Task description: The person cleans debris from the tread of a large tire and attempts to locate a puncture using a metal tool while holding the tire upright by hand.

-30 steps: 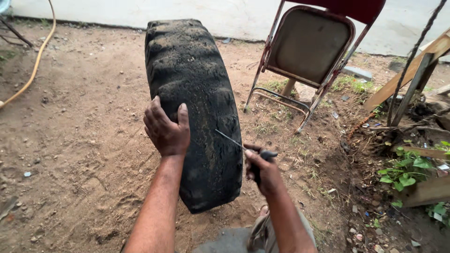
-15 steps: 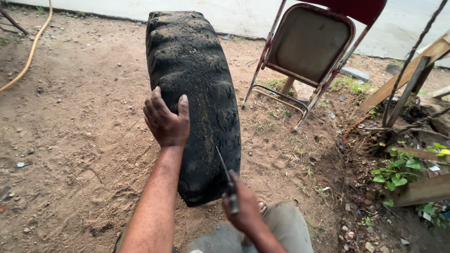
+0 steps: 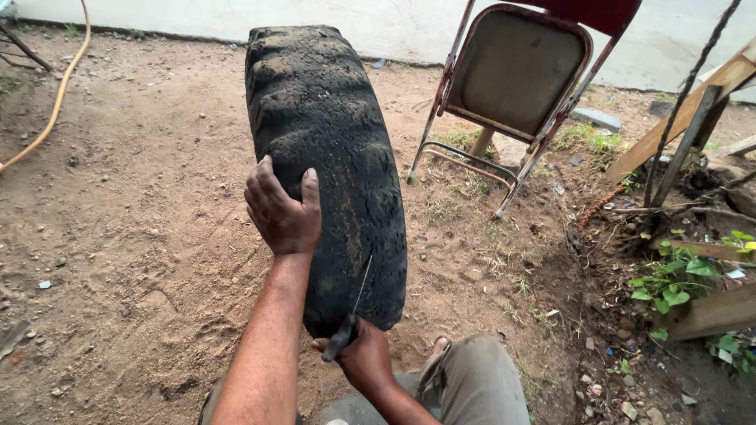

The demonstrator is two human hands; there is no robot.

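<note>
The tyre (image 3: 327,169) stands upright on the dirt ground (image 3: 134,260) in front of me, my left hand (image 3: 282,211) flat on its near tread and my right hand (image 3: 364,359) below it at the tyre's bottom edge, gripping a thin tool (image 3: 351,315) that lies against the tread. A folding chair (image 3: 516,86) stands behind and right of the tyre, and a hose (image 3: 57,102) lies far left.

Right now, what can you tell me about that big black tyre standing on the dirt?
The big black rubber tyre stands upright on its tread on the bare sandy ground, seen edge-on. Its chunky tread is worn, rough and caked with dried dirt. The person's left hand lies flat on the tread, steadying it. The right hand, low at the near end, grips a dark-handled tool with a thin metal shaft whose tip meets the tread. A rusty folding metal chair stands just behind, apart.
</note>
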